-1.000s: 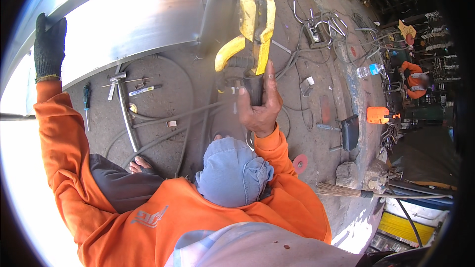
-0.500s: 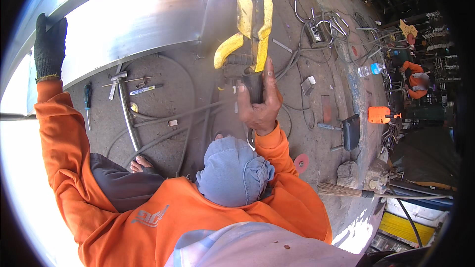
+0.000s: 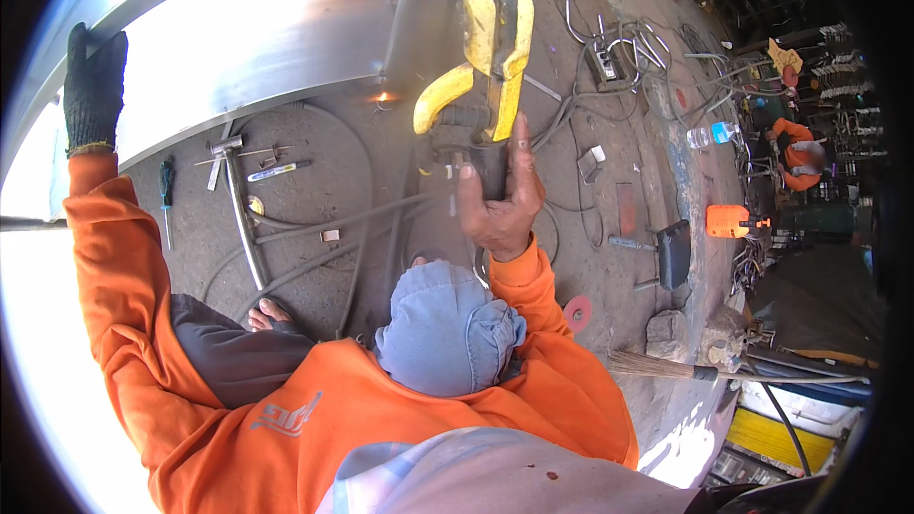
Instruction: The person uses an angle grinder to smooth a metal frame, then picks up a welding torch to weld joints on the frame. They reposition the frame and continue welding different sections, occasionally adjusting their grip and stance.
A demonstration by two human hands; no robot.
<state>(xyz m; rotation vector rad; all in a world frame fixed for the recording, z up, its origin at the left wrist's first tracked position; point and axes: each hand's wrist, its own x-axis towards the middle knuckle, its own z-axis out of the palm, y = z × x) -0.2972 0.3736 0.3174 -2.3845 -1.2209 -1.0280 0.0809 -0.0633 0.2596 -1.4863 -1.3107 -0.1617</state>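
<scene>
Right hand [image 3: 502, 202] gripping yellow welding holder [image 3: 481, 67], gloved left hand [image 3: 92, 86] on steel panel [image 3: 257, 38]

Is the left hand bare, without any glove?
No, the left hand wears a dark knitted glove and rests on the shiny metal sheet, while the right hand is bare.

I take the steel panel [image 3: 257, 48] as my landmark. My left hand [image 3: 93, 86] rests on its left end. My right hand [image 3: 500, 195] sits below the panel's right end, gripping the electrode holder [image 3: 481, 67], whose upper part reaches up beside the panel's right edge. On the ground below the panel lie a hammer [image 3: 238, 209] and a screwdriver [image 3: 168, 192], the screwdriver to the left. Well right of the panel sit a water bottle [image 3: 712, 135] and, lower, a broom [image 3: 666, 366].
</scene>
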